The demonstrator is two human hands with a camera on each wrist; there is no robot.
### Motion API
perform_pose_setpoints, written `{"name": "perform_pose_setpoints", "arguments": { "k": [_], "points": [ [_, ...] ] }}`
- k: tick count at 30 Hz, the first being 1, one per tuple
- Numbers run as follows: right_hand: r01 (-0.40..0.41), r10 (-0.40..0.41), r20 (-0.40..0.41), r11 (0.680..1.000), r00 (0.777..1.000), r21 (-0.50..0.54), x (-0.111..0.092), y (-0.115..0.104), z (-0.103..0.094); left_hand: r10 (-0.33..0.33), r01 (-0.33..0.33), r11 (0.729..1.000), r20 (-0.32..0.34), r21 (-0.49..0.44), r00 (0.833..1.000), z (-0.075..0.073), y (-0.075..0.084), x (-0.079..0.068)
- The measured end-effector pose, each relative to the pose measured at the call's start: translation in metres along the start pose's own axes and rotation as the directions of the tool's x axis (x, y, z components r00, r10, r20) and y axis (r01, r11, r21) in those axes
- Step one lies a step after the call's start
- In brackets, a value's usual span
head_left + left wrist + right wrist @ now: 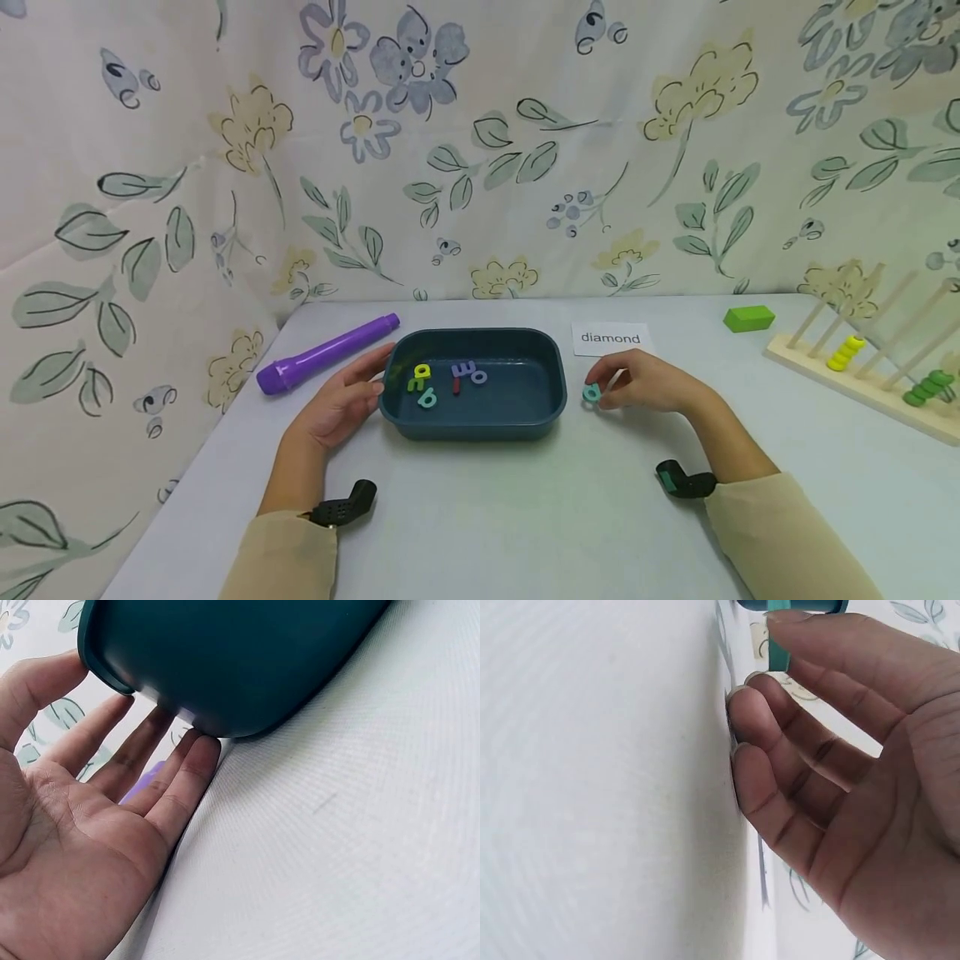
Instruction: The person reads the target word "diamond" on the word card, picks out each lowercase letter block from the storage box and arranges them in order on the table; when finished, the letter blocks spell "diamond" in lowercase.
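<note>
A dark teal rectangular tray stands on the table, with my left hand at its left end. In the left wrist view, nearly straight fingers reach the tray's outer wall, the thumb beside its rim. To the right of the tray, my right hand pinches a small teal letter between thumb and fingers, close over the tabletop. The right wrist view shows this letter edge-on, the other fingertips low against the table. Inside the tray lie several coloured letters, including a teal one and a purple one.
Behind my right hand lies a white card reading "diamond". A purple tube is left of the tray. At the right are a green block and a wooden peg rack with yellow and green beads. A floral curtain hangs behind.
</note>
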State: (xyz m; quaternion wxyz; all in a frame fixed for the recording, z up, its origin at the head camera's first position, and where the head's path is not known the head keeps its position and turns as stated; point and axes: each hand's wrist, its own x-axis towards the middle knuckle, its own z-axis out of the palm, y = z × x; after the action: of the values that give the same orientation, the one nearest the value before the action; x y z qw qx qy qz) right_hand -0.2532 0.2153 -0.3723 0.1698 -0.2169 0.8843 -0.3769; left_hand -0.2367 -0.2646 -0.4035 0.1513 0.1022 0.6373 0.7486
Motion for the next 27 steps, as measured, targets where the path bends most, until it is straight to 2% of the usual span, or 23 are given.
{"name": "perform_pose_setpoints", "arguments": {
  "k": [12,27],
  "points": [
    [-0.046,0.045,-0.014,0.999,0.999,-0.029,0.0034,0.0014,0.0054,-0.013,0.013,1.000,0.004,-0.006,1.000,0.0013,0.0014,-0.0003],
    [-0.034,0.034,-0.011,0.999,0.999,-0.037,0.0043,0.0014,0.0076,-0.021,0.021,1.000,0.002,-0.018,1.000,0.0009,0.0017,0.0000]
  ]
}}
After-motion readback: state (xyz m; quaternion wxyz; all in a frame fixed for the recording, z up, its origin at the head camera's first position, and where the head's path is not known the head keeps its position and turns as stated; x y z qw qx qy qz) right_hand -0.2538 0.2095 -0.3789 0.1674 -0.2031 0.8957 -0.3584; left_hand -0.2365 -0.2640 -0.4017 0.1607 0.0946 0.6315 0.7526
